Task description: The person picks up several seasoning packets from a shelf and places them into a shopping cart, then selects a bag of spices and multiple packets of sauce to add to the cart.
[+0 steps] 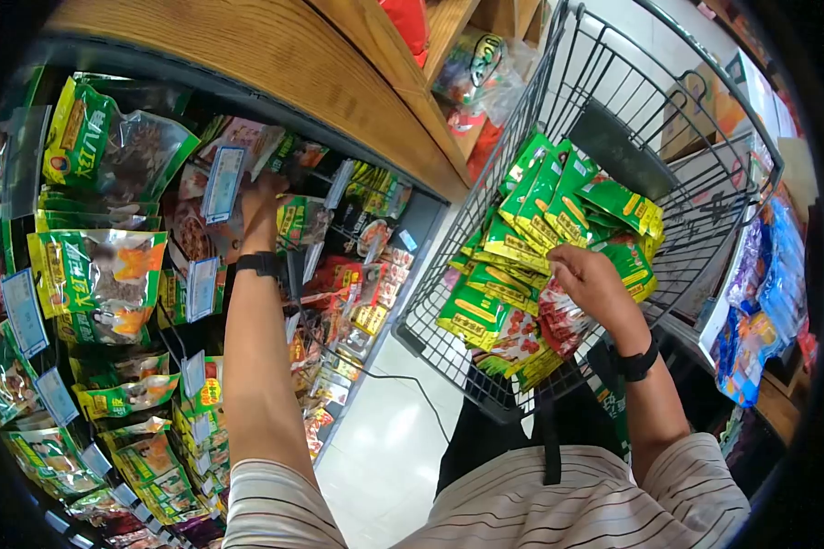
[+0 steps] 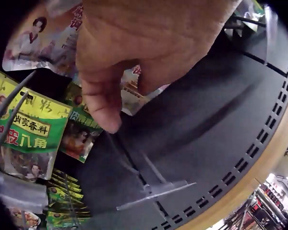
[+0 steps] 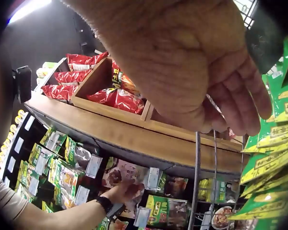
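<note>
My left hand [image 1: 262,197] is at the left shelf, over a pink packet [image 2: 43,45] printed with a figure. Its thumb and index finger [image 2: 101,108] point down in front of that packet, beside a bare hook [image 2: 134,170]; I cannot tell whether they pinch it. A green-and-yellow spice packet [image 2: 31,129] hangs beside them. Over the shopping cart [image 1: 430,316], my right hand [image 1: 590,284] has its fingers loosely bent, fingertips close to a heap of green-and-yellow packets [image 1: 513,238]. A red-and-white packet [image 1: 563,316] lies just under this hand.
Larger green bags [image 1: 101,265] hang in rows behind price tags [image 1: 222,183] on the left. A wooden ledge [image 1: 247,64] runs above the hooks. Red snack bags [image 3: 117,99] sit in wooden bins above it. Blue packages [image 1: 769,265] stand right of the cart.
</note>
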Available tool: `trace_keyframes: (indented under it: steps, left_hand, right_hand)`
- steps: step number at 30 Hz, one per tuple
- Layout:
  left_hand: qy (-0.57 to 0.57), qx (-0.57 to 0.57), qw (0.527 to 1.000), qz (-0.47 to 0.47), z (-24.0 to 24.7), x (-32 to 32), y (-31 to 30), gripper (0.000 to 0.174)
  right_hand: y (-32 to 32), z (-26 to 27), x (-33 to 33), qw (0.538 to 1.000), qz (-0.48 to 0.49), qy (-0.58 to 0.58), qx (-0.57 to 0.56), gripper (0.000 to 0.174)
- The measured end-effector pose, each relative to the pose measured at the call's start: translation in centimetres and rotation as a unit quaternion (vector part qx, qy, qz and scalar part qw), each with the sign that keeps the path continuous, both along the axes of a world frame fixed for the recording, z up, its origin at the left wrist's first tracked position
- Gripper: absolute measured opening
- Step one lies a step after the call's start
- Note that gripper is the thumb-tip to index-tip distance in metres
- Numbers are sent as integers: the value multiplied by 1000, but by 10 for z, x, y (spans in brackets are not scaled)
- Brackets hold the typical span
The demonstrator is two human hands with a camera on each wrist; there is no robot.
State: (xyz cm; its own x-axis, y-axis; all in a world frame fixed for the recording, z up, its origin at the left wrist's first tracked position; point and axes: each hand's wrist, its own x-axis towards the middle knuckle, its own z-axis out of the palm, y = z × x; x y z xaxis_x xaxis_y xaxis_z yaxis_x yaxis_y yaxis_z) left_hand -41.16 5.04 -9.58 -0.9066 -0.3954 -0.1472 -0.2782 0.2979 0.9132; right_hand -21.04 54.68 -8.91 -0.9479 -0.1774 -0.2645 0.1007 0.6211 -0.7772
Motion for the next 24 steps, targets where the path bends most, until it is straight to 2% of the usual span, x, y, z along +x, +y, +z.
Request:
trace_keyframes:
  steps: [3,4,5,6,8,9,12,13,16,17,18,19,20,22,24]
  left_hand:
    - [33,-52,998,26,-11,-20,-12,39]
    - [2,-327,943,-60,-20,-30,-27,44]
    - [-28,-574,806,-142,-37,-45,-55,48]
    - [-52,-771,598,-213,-58,-64,-88,53]
    - [-186,-580,769,-194,-78,-105,-109,50]
    - [-148,-345,921,-105,-58,-97,-86,48]
    - [-19,-418,880,-226,-105,-136,-163,39]
    - [92,-350,908,-211,-109,-135,-161,37]
    - [111,-492,844,-180,-73,-124,-131,37]
    - [130,-555,802,-177,-71,-124,-130,36]
    - [116,-640,736,-188,-70,-123,-132,36]
    - [108,-718,660,-194,-70,-123,-133,35]
    - [65,-806,549,-212,-68,-122,-135,34]
    - [-38,-845,493,-206,-80,-134,-146,32]
    - [-152,-758,611,-168,-140,-177,-197,31]
  right_hand:
    - [-8,-3,1,1000,-2,-30,7,22]
    - [-10,-4,1,1000,-5,-27,7,22]
    - [-12,-6,2,1000,-9,-23,7,22]
    - [-13,-9,3,1000,-12,-21,6,22]
    - [-16,-13,4,1000,-17,-23,4,22]
    - [-17,-15,5,999,-20,-25,2,22]
    - [-20,-20,7,998,-34,-49,7,21]
    - [-20,-28,10,999,-32,-30,6,20]
    - [-22,-32,14,998,-47,-40,7,19]
    - [-22,-35,15,998,-48,-36,13,19]
    - [-24,-35,15,998,-52,-42,12,19]
    - [-24,-34,15,997,-56,-48,12,19]
    - [-24,-33,14,997,-59,-54,12,19]
    - [-24,-35,14,996,-64,-58,12,19]
    - [-23,-38,14,996,-68,-61,12,20]
